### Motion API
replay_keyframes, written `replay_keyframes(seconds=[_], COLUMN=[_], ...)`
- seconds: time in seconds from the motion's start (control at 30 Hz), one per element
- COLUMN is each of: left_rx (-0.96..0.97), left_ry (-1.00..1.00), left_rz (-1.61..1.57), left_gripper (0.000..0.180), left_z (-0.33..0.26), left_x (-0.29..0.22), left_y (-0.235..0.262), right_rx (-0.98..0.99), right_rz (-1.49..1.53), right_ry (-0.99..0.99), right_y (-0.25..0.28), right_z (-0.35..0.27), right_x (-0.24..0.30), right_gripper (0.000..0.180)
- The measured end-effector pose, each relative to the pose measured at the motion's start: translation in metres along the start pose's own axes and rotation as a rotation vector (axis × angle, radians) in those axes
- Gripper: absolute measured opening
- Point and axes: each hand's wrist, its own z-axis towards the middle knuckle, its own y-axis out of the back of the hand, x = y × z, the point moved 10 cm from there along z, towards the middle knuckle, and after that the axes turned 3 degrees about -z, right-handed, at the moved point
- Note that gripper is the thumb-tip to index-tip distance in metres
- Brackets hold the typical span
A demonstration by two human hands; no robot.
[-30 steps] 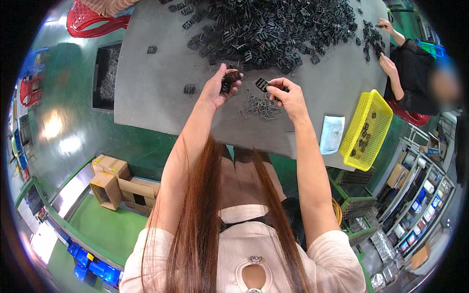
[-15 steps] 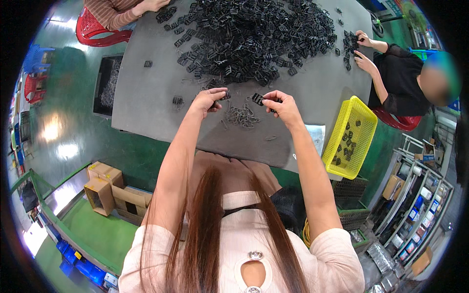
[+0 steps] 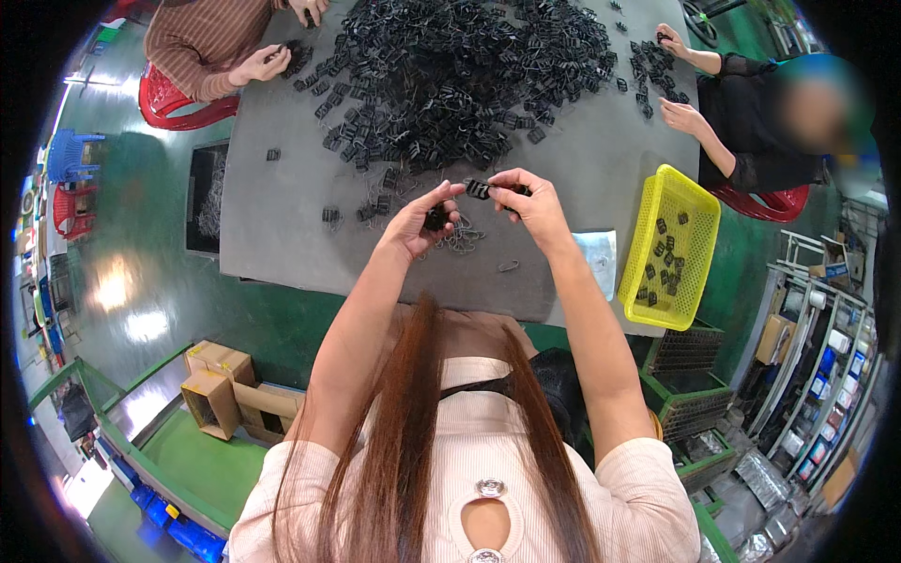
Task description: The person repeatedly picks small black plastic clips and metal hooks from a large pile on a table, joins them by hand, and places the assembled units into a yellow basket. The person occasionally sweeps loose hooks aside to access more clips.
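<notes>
My left hand point(image 3: 424, 223) is turned partly palm up, its fingers curled round small black plastic buckles point(image 3: 435, 219). Between my two hands is another slotted black buckle point(image 3: 478, 190), pinched by my right hand point(image 3: 527, 205) and meeting the left fingertips. More dark pieces seem tucked inside the right fingers, partly hidden. Just below the hands lies a small heap of bent metal wire pieces point(image 3: 461, 240), with a single wire piece point(image 3: 508, 266) apart from it. Beyond them rises a large pile of black buckles point(image 3: 450, 84) on the grey table point(image 3: 282, 216).
A yellow plastic basket point(image 3: 634, 272) with several buckles stands at the table's right, beside a pale sheet point(image 3: 595, 263). At the left edge is a dark bin point(image 3: 208, 202) of wire pieces. One co-worker's hand point(image 3: 683, 117) shows at right, another's point(image 3: 266, 64) at far left.
My left hand has moved right and rolled palm up, bringing it against the buckle in my right hand. Both co-workers' hands have shifted, and the view has moved slightly.
</notes>
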Motion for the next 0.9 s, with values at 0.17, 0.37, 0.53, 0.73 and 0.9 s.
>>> replay_keyframes(seconds=[0.17,0.37,0.53,0.73,0.9], left_rx=[0.035,-0.094,0.136,0.023,0.028], left_ry=[-0.036,0.105,0.259,0.025,-0.132], left_rz=[0.107,0.199,0.041,0.064,0.213], left_gripper=[0.04,0.033,0.027,0.017,0.017], left_z=[-0.013,-0.002,-0.005,-0.017,-0.025], left_x=[-0.013,0.004,0.032,0.008,-0.01], left_y=[-0.028,-0.001,-0.01,-0.009,-0.009], right_rx=[0.02,-0.005,0.074,0.106,0.125], right_rz=[-0.072,-0.054,-0.071,-0.2,-0.269], right_ry=[0.019,0.051,0.041,0.058,0.04], right_y=[-0.004,-0.007,-0.021,-0.027,-0.03], right_z=[0.0,-0.005,-0.01,-0.013,-0.015], right_x=[-0.002,0.003,0.008,0.015,0.021], right_gripper=[0.014,0.016,0.014,0.015,0.015])
